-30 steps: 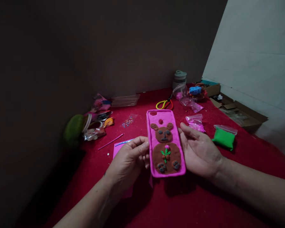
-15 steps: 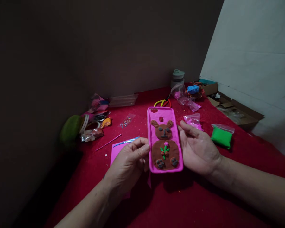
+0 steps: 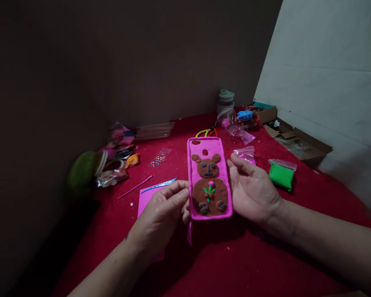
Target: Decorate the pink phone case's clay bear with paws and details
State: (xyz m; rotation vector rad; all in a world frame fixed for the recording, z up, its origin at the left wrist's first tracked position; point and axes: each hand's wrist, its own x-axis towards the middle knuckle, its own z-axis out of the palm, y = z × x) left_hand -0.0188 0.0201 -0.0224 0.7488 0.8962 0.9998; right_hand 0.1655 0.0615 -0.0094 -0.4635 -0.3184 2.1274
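Note:
A pink phone case [image 3: 222, 170] is held up over the table, tilted so its decorated back faces me. On it is a brown clay bear [image 3: 200, 193] with grey eyes, nose and paw pads, and a small pink flower [image 3: 210, 184] on a green stem at its chest. My left hand [image 3: 170, 206] pinches the case's lower left edge between thumb and fingers. Palm up at the right side, my right hand [image 3: 255, 194] supports the case; its fingers are partly hidden behind it and its thumb stands apart from the edge.
Left of the case lie a pink sheet [image 3: 144, 201], a blue modelling tool [image 3: 159, 185], a thin pink stick [image 3: 135, 187] and a packet of beads [image 3: 160, 158]. Yellow-and-red-handled pliers [image 3: 206, 133] lie behind. A green clay bag [image 3: 281, 175] and an open cardboard box [image 3: 315, 150] are right.
The whole view has shifted slightly, so the case, hands and table items appear a little further left. Both hands keep their hold on the phone case.

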